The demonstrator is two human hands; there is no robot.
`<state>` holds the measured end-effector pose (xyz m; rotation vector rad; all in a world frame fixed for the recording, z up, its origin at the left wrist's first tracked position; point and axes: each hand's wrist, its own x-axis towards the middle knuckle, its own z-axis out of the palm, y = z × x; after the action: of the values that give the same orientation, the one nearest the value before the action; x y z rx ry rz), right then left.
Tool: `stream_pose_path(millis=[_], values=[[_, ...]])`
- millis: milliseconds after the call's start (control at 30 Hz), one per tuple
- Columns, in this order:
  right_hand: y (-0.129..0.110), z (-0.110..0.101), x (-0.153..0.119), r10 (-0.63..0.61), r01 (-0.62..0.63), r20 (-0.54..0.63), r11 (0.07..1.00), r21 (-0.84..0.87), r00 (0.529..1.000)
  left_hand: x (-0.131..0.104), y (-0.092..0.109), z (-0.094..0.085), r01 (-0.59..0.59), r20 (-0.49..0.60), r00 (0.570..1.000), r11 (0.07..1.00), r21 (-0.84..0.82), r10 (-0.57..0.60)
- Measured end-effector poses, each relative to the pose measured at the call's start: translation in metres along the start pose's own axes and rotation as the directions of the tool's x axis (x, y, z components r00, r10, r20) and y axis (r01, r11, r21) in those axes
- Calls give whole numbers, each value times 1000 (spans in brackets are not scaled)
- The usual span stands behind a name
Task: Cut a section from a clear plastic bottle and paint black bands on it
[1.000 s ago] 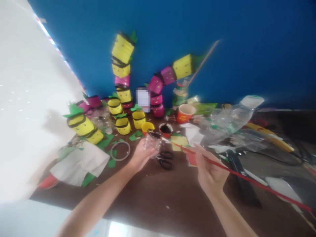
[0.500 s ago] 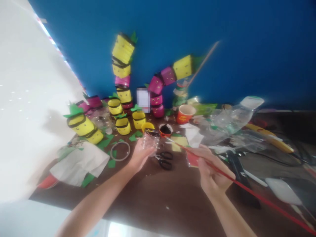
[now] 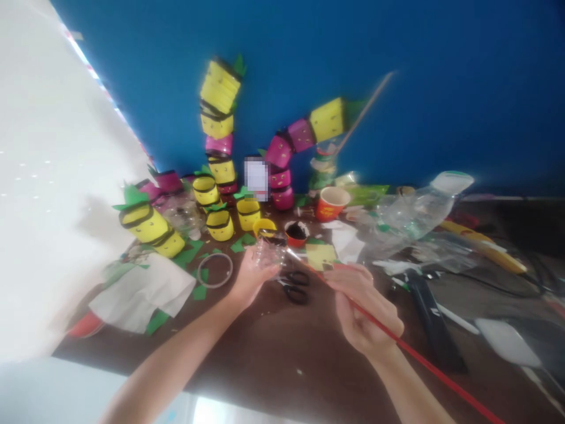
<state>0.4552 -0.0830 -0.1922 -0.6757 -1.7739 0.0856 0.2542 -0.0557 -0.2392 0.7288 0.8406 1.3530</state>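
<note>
My left hand (image 3: 248, 278) is closed around a clear plastic bottle piece (image 3: 271, 254) with a dark band at its rim. A long, red-handled paintbrush (image 3: 424, 357) is gripped in my right hand (image 3: 369, 307). Its tip is close to the right side of the clear piece; I cannot tell whether they touch. Just behind the tip stands a small red cup (image 3: 296, 234) with black paint inside. A yellow container (image 3: 265, 226) sits behind the clear piece. Black-handled scissors (image 3: 295, 288) lie on the table between my hands.
Yellow pineapple-like cups (image 3: 219, 226) and stacked magenta ones (image 3: 282, 199) stand along the blue wall. An orange paper cup (image 3: 332, 204) is behind the paint. A clear bottle (image 3: 424, 206), a yellow tool (image 3: 483, 246) and a black object (image 3: 435, 321) crowd the right. White cloth (image 3: 143, 291) lies left.
My right hand has moved left with the paintbrush, bringing its tip nearer to the clear bottle piece. My left hand has stayed almost still.
</note>
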Motion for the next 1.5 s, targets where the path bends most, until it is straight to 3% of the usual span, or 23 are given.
stream_pose_path(millis=[300,433,533,667,833,1067,1333,1500], values=[[-1,2,0,11,-11,-5,1000,-29,1000,0,0,1,-5,-7,1000,1000,-2,5],[3,0,-5,158,-162,-111,986,-32,981,-2,4,5,7,-5,1000,1000,-14,-7],[3,-1,-5,322,-315,-174,947,66,931,-3,5,5,13,11,1000,1000,-13,-13],[2,-1,-4,431,-416,-148,901,124,890,-3,3,4,17,40,999,1000,-16,-16],[3,0,-3,426,-414,-112,902,122,898,-3,2,2,23,67,998,999,-28,-21],[12,-1,-10,475,-447,-281,880,159,834,-3,3,3,23,71,997,999,-46,-20],[2,4,-6,517,-506,-173,856,106,838,-3,1,1,23,81,997,998,-55,-19],[3,4,-3,509,-507,-200,859,62,837,-3,1,0,34,103,994,995,-92,-25]])
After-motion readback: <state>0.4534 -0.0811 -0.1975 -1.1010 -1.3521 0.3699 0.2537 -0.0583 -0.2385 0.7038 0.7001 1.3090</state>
